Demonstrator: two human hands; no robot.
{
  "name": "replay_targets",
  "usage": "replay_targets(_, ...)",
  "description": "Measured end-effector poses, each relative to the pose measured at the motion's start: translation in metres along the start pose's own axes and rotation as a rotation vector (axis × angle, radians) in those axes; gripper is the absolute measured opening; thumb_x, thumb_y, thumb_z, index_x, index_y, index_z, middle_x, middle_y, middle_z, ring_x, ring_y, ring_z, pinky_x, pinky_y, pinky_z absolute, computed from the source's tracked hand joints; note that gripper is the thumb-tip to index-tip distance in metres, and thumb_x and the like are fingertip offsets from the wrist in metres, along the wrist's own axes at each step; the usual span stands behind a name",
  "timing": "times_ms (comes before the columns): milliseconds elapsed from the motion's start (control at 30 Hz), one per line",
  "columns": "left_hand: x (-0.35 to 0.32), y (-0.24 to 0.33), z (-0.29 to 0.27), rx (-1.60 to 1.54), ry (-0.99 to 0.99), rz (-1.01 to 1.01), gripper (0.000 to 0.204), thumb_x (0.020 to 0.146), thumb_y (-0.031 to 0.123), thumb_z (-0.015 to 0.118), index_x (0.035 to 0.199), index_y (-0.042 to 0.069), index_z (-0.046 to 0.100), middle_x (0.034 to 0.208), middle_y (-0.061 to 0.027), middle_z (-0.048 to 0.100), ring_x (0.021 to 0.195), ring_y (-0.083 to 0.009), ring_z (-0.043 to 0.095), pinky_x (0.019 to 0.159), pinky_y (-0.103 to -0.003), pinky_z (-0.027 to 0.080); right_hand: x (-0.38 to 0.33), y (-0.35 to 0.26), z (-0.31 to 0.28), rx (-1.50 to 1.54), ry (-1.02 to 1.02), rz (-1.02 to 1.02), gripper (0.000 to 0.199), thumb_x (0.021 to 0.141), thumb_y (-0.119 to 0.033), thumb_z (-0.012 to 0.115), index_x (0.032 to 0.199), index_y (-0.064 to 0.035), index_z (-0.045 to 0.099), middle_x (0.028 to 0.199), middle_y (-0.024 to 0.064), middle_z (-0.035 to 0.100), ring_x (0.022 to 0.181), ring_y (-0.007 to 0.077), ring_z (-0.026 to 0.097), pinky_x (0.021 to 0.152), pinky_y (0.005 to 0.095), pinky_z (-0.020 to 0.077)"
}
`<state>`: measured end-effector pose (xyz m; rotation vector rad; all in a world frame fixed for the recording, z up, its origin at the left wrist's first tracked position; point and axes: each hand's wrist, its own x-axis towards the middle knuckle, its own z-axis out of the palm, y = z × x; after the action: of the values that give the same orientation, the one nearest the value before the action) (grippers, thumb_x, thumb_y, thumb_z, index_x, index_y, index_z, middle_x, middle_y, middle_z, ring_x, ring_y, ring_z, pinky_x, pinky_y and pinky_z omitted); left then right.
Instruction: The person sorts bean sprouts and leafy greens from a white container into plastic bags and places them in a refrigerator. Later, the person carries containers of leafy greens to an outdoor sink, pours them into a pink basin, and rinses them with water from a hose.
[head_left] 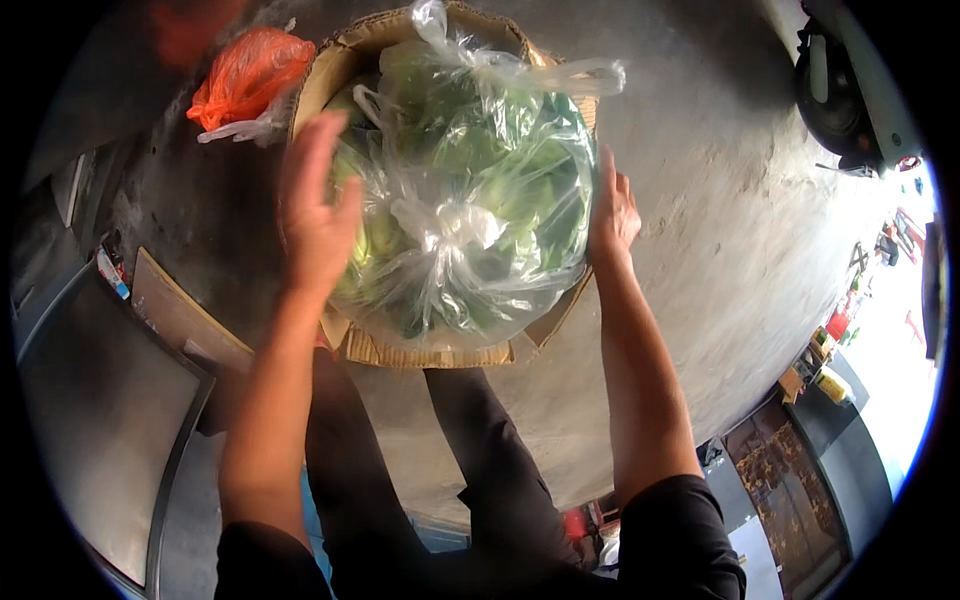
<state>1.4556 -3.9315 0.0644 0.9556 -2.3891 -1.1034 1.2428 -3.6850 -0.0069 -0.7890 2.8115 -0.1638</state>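
An open cardboard box point(430, 355) is in front of me, above my dark-trousered legs. Clear plastic bags point(470, 230) with knotted tops fill it, and green leafy vegetables point(510, 190) show through the film. My left hand point(320, 205), slightly blurred, is at the left rim with fingers stretched out and the thumb apart from them, close to the bag. On the opposite side, my right hand point(614, 215) is against the box's outer wall with its fingers bent; the fingertips are partly hidden.
An orange plastic bag point(255, 80) lies beyond the box's left side on the grey concrete floor point(720, 230). A dark wheel point(830, 100) stands at the far right. At the left are a metal-framed panel point(110, 430) and a board point(185, 310). Assorted items line the right edge.
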Motion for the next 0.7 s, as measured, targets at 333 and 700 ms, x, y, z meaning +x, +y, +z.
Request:
replay_targets(333,-0.063,-0.064,0.005,0.317,0.021,-0.454,0.027,0.082,0.019,0.052,0.107,0.010,0.058,0.092,-0.0144,0.062,0.081,-0.0300,0.060,0.071,-0.035,0.046,0.042,-0.002,0.012,0.080,-0.192,0.309,0.037,0.081,-0.048,0.047,0.111,-0.0293,0.055,0.095,0.0132,0.061,0.090,0.0320,0.058,0.075,0.0403,0.0452)
replay_targets(700,-0.077,-0.092,-0.011,0.106,0.090,-0.358,0.041,0.077,0.005,0.050,0.117,0.011,0.051,0.104,-0.0171,0.058,0.093,-0.0294,0.057,0.080,-0.031,0.044,0.045,0.004,0.006,0.179,-0.137,0.135,0.039,0.079,-0.042,0.053,0.105,-0.0136,0.058,0.089,0.0165,0.061,0.083,0.0343,0.059,0.072,0.0399,0.0455)
